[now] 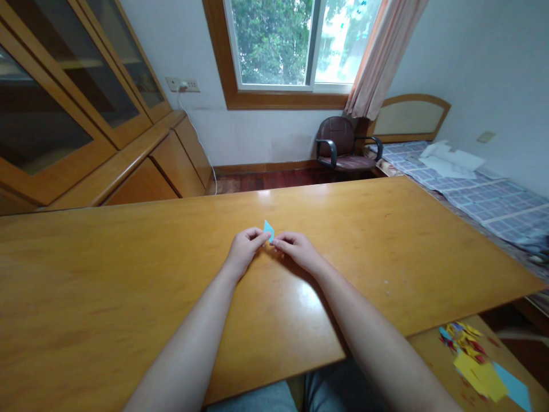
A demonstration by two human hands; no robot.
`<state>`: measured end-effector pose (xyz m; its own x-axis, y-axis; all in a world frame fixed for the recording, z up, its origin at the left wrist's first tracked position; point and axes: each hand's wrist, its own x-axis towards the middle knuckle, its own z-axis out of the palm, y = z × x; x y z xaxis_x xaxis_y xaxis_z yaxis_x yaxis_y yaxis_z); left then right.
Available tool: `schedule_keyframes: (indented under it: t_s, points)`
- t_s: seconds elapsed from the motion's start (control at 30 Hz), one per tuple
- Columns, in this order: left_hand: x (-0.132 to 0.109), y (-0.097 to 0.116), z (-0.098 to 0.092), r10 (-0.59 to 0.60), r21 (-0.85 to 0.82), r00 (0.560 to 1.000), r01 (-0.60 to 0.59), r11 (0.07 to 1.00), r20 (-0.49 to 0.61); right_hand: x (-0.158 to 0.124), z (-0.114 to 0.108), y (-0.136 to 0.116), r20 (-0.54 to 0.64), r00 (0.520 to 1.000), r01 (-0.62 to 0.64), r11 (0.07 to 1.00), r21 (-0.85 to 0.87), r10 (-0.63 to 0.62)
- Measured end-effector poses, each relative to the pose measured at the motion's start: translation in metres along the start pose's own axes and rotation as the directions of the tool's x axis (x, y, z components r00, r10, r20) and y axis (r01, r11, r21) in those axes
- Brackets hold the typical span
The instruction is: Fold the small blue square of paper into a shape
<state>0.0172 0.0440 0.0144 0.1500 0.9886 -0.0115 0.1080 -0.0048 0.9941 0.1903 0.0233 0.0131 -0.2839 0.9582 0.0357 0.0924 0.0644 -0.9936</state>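
Note:
A small piece of light blue folded paper (268,228) is held up between my hands, just above the wooden table (128,274). Its upper end comes to a point. My left hand (247,247) pinches it from the left, thumb across its face. From the right, my right hand (297,247) grips its lower edge between thumb and fingertips. The fingers behind the paper are partly hidden.
At lower right, a lower surface carries yellow paper sheets (480,375), a light blue sheet (512,386) and a pile of small coloured folded pieces (465,340). Beyond the table stand an armchair (343,146), a bed (484,200) and a glass-door cabinet (81,123).

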Motion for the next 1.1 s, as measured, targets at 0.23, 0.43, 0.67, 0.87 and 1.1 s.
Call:
schedule_keyframes:
  t_s: [0.23, 0.43, 0.67, 0.87, 1.1]
  points:
    - [-0.0002, 0.0021, 0.0014, 0.016, 0.000, 1.000, -0.016, 1.000, -0.004, 0.0018, 0.0005, 0.0001, -0.003, 1.000, 0.003, 1.000, -0.008, -0.003]
    - [0.0003, 0.0009, 0.0012, 0.020, 0.009, 1.000, -0.020, 1.000, 0.002, 0.0005, 0.0016, 0.0000, -0.012, 1.000, -0.006, 1.000, -0.002, 0.006]
    - [0.0028, -0.0043, 0.0008, 0.054, 0.055, 0.998, -0.055, 0.997, 0.012, 0.0016, 0.0027, 0.0025, -0.049, 0.998, -0.052, 0.998, -0.022, 0.051]
    - [0.0027, -0.0051, 0.0003, 0.077, 0.072, 0.997, -0.078, 0.994, 0.018, 0.0015, 0.0028, 0.0037, -0.046, 0.998, -0.050, 0.998, -0.024, 0.049]
    - [0.0015, -0.0011, 0.0011, 0.087, 0.063, 0.996, -0.087, 0.994, 0.013, 0.0008, 0.0018, 0.0020, -0.044, 0.996, -0.075, 0.997, -0.012, 0.074]
